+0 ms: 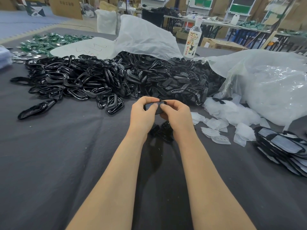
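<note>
Nearest, left hand (pixel 141 114) and right hand (pixel 178 116) pinching small black part (pixel 150 106); black frame heap (pixel 74 80) close behind.

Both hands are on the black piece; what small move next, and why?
Probably press the thumbs down to seat it: the left hand and right hand both pinch the black piece, thumbs meeting on its top face.
</note>
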### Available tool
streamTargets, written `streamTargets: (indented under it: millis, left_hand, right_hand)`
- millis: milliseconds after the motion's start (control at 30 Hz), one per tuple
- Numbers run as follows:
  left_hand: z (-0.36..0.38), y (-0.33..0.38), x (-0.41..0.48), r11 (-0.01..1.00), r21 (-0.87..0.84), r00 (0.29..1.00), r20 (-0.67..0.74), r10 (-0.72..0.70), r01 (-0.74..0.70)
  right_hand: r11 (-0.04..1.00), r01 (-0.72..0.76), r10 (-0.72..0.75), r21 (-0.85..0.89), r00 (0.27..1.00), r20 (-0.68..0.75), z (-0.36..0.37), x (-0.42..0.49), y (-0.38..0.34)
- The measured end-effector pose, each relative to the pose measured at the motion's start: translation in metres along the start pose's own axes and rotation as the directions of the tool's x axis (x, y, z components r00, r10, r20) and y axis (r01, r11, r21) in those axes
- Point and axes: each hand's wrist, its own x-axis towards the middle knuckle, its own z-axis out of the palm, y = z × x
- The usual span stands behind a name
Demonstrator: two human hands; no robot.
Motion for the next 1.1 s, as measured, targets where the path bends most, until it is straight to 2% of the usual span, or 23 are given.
streamTargets:
  millis: [133,633,800,933,1100]
  left_hand:
    - [0.0,-0.001,0.001,1.0,0.01,1.0,0.007,0.011,-0.011]
    - [0.0,-0.002,0.0,0.999,0.045,0.998,0.056,0.018,-0.02]
    - [-0.003,-0.004,0.002,1.0,-0.01,0.998,0.063,-0.017,0.017]
    - [-0.004,-0.004,0.0,0.994,0.088,0.997,0.062,0.052,-0.058]
    - [-0.005,-0.006,0.001,0.983,0.166,0.996,0.05,0.068,-0.075]
  right_hand:
    - [0.998,-0.047,0.048,0.039,0.999,-0.013,0.001,0.0,0.001]
    - [1.0,-0.021,0.02,-0.009,0.996,-0.09,0.003,0.001,0.001]
    - [0.999,-0.039,0.042,0.024,0.989,-0.143,-0.002,0.002,-0.001]
    - [0.999,-0.017,0.012,-0.04,0.993,-0.119,-0.006,0.001,0.0]
    - [0.983,0.0,0.0,-0.186,1.0,-0.001,-0.013,0.001,0.0]
